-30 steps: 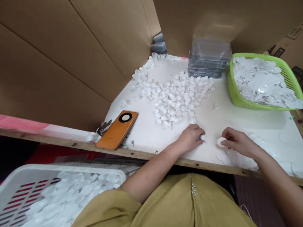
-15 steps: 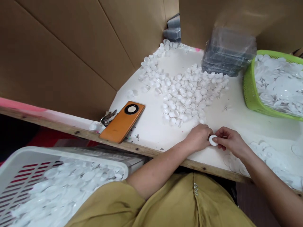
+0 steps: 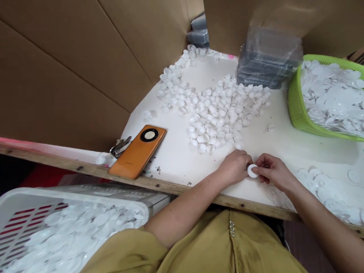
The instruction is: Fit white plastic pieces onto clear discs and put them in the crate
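Near the table's front edge, my right hand (image 3: pixel 271 171) pinches a small round white plastic disc (image 3: pixel 252 171) between thumb and fingers. Close against the disc's left side is my left hand (image 3: pixel 235 167), its fingers curled closed; what lies inside them is hidden. Just beyond my hands spreads a pile of small white cup-shaped plastic pieces (image 3: pixel 218 113). Flat, thin white discs (image 3: pixel 321 185) lie scattered to the right, partly behind my right forearm.
A green basket (image 3: pixel 294 110) of white discs stands at the right. Plastic-wrapped grey packs (image 3: pixel 265 60) sit at the back. An orange phone (image 3: pixel 136 153) and keys (image 3: pixel 121 147) lie left. Below the table edge (image 3: pixel 157 185) is a white basket (image 3: pixel 146 204) full of white pieces.
The view has shifted slightly, so the table's things appear a little further left. Both hands keep the same pose around the disc, with its face turned slightly more to the camera.
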A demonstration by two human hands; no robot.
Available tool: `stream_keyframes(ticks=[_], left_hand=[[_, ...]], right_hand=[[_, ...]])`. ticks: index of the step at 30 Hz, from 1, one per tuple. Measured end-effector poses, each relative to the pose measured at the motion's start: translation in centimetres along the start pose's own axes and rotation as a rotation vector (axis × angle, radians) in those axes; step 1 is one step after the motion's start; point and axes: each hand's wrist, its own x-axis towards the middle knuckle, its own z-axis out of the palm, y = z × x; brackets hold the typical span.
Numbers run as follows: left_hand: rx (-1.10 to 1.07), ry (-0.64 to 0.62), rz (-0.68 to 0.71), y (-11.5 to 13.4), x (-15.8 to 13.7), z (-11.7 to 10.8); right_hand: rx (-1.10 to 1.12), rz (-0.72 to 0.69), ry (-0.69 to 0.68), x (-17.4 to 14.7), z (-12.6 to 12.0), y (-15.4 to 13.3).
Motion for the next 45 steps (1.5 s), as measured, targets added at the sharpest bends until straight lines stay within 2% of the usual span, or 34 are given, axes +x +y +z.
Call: stream_keyframes(ticks=[11,21,30,34,37,42,45], left_hand=[[-0.007,0.003,0.012,-0.1,0.1,0.0],[-0.12,-0.065,0.002,0.1,-0.3,-1.2],[-0.063,-0.059,-0.058,0.6,-0.1,-1.0],[-0.025,-0.111,-0.07,0.8,0.0,-1.4],[-0.008,-0.156,-0.102,0.8,0.4,-1.8],[0.034,-0.303,-0.155,1.1,1.6,-2.7],[0.061,-0.333,-0.188,1.3,2.1,-3.0]], right_hand=[[-0.031,-0.012,0.078,0.1,0.6,-0.5],[-0.155,0.077,-0.005,0.3,0.2,-1.3],[-0.083,0.065,-0.059,0.1,0.0,-0.8],[-0.191,0.114,-0.019,0.7,-0.1,-1.1],[-0.253,0.156,-0.055,1.2,-0.3,-1.5],[-0.299,0.205,-0.117,1.9,-0.7,-1.6],[-0.299,0.213,-0.119,2.2,-0.7,-1.5]])
